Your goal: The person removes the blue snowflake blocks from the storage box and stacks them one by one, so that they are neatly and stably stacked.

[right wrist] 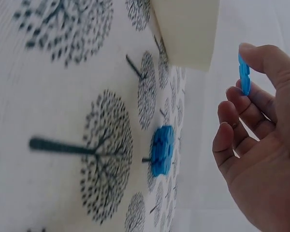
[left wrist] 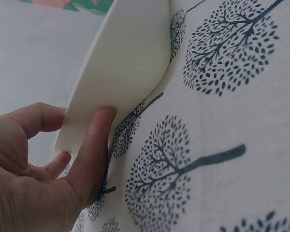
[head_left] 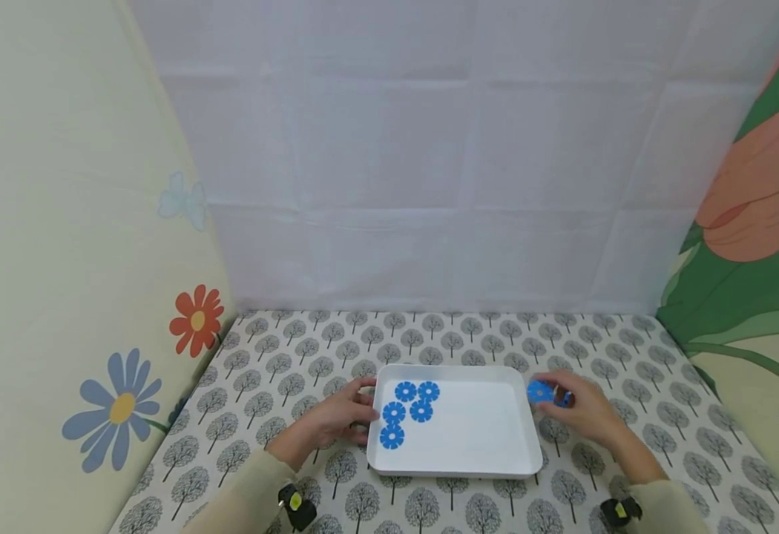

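Note:
A shallow white tray (head_left: 476, 423) lies on the cloth, with several blue notched discs (head_left: 392, 436) flat at its left side, some touching. My left hand (head_left: 332, 417) holds the tray's left end. In the left wrist view, its bent fingers touch the outer wall (left wrist: 121, 63) and rim. Right of the tray, my right hand (head_left: 583, 406) pinches one blue disc (right wrist: 244, 76) between thumb and fingertips, seen edge-on and raised off the cloth. Beneath that hand, more blue discs (right wrist: 162, 151) form a small stack on the cloth, partly hidden in the head view.
A cloth with a tree print (head_left: 423, 508) covers the table. A white curtain (head_left: 389, 163) hangs behind it. Flowered panels stand at the left (head_left: 69, 259) and right (head_left: 757, 297). The tray's right half shows bare white floor.

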### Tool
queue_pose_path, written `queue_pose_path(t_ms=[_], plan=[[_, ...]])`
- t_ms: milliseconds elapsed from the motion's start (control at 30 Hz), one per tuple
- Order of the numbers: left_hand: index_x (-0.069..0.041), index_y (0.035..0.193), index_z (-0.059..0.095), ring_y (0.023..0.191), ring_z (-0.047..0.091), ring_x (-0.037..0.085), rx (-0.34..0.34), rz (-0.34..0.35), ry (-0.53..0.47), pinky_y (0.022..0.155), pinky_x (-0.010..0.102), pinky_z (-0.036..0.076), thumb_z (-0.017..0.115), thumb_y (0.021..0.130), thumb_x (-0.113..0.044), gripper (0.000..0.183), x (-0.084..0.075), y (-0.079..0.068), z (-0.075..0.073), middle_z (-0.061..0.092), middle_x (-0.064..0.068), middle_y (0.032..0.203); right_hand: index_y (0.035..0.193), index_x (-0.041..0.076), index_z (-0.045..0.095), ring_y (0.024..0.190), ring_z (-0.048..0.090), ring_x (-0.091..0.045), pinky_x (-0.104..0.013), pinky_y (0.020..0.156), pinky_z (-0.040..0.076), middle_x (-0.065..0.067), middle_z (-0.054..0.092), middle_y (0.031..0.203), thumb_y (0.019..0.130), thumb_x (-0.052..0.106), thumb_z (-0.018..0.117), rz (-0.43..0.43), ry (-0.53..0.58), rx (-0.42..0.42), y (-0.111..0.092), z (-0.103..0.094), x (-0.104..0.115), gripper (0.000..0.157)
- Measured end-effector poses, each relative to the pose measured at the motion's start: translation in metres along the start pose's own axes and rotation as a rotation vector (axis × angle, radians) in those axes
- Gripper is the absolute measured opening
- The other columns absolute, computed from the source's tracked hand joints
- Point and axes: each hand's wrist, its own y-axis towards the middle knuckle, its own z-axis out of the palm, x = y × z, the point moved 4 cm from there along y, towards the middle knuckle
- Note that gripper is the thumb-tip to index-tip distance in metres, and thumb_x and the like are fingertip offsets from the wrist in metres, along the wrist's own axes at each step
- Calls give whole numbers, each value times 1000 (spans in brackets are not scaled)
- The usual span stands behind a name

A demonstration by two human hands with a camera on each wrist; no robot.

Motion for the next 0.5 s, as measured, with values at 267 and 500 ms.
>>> queue_pose_path(t_ms=[267,500], plan=[[-10,156,28,98,65,31,4,2,-13,72,42,62,68,89,0,78,1,1,1,51,23,128,129,3,64,81,54,-10,-24,64,48,-7,63,109,88,19,79,32,-24,-19,-7,-10,-20,46],[-9,156,28,98,65,31,-1,0,-11,72,41,62,68,89,0,79,-1,0,0,51,24,129,129,3,64,81,54,-11,-24,64,47,-7,63,106,88,21,78,77,-60,-22,-10,-16,-33,47]])
